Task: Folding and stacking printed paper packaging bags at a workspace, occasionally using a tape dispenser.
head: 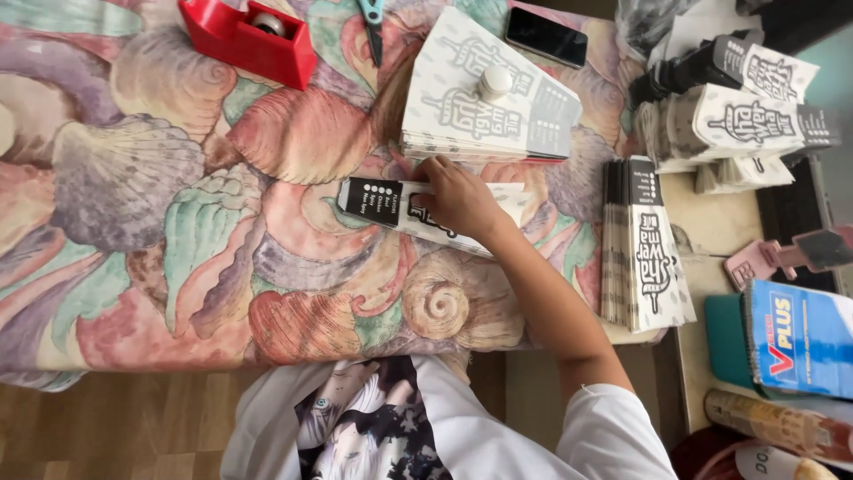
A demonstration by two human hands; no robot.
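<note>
Only the right hand (458,200) is in view; it presses flat, fingers curled, on a folded black-and-white paper sleeve (391,204) lying mid-surface on the shell-patterned cloth (133,178). At the far edge stand a red tape dispenser (249,40), then a sleeve stack (484,98) bearing a white cap (494,82). Another bundle (644,244) sits at the right edge.

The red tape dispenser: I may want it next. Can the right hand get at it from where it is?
Probably yes: the right hand rests on a flat paper sleeve, and only bare shell-print cloth lies between it and the red tape dispenser.
</note>
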